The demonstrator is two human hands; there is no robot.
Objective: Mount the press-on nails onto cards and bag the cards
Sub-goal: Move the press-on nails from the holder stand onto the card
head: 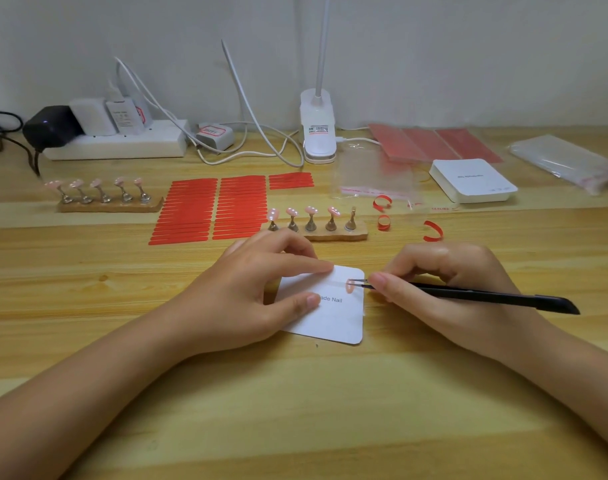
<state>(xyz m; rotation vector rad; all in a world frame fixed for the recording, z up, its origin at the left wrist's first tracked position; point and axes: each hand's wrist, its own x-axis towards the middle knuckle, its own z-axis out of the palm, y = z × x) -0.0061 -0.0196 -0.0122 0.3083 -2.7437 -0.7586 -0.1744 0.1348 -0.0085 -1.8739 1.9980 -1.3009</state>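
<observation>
One nail sits in your tweezers, which your right hand pinches, setting it on the card near its right edge. Your left hand presses the card flat to the worktop, fingers straight. Just beyond, the near stand holds four nails with one peg bare; the far-left stand holds five. By my reading, mounting has only begun. Bags and spare cards wait far right, unused.
</observation>
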